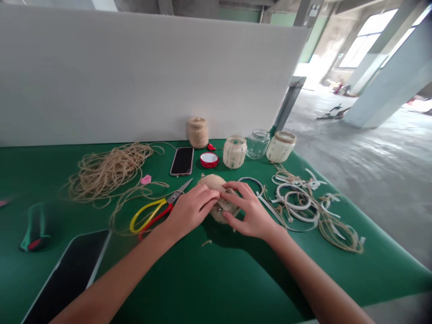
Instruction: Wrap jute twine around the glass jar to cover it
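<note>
Between my two hands is a glass jar point(221, 215), partly hidden by my fingers. A tan twine-covered part point(212, 181) shows at its far side. My left hand point(194, 203) has its fingers bent and pressed together against the jar's near-left side. On the other side, my right hand point(249, 210) curls over it, with the thumb low and the fingers across the top. What the fingertips pinch is too small to make out. Left of my left hand lie scissors point(165, 207) with one yellow and one red handle, blades apart.
Loose twine point(111, 171) heaps at the left, near a phone point(182, 161). Behind the hands stand a twine spool point(198, 132), a red tape roll point(209, 159) and jars point(235, 152). Rings and twine scraps point(300, 202) lie right; a tablet point(69, 274) and a green-handled tool point(35, 227) lie left.
</note>
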Tool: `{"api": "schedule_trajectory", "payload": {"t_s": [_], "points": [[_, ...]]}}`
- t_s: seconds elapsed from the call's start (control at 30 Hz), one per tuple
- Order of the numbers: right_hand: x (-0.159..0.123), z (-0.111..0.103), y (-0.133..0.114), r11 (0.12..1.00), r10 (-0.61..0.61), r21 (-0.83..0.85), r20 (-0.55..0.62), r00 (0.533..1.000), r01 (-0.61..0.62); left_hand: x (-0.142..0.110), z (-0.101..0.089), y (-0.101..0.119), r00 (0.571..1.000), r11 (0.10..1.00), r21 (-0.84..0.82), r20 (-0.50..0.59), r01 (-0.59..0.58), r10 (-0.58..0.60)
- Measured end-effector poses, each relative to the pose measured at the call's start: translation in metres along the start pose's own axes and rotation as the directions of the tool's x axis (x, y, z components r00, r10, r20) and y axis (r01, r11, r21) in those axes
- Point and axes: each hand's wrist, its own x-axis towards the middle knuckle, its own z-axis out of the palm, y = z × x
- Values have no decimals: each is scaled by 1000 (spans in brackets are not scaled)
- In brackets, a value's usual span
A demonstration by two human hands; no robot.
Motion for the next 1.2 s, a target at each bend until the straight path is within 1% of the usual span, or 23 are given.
{"api": "schedule_trajectory", "payload": {"t_s": [0.2, 0.4, 0.63, 0.77, 0.87, 1.07, 1.2], "points": [[1, 1, -1, 1000, 1, 6, 1, 1000, -1, 2, -6, 1, 997, 1000, 18, 74, -21, 20], [0, 2, 1, 1000, -1, 0, -17, 1000, 1, 2, -3, 0, 997, 996, 76, 55, -54, 50], [1, 2, 2, 1000, 6, 5, -16, 1000, -6, 1, -1, -2, 998, 998, 60, 55, -29, 25], [0, 1, 2, 1000, 12, -1, -22, 1000, -12, 1, -1, -3, 997, 996, 72, 52, -52, 48], [0, 2, 2, 1000, 14, 1, -23, 1000, -14, 3, -5, -4, 994, 994, 81, 88, -70, 63], [-1, 2, 3, 1000, 29, 11, -9, 1000, -29, 10, -16, -2, 972, 995, 51, 222, -86, 73], [-1, 2, 4, 1000, 28, 13, -9, 1000, -28, 12, -18, -1, 965, 994, 53, 248, -95, 79]]}}
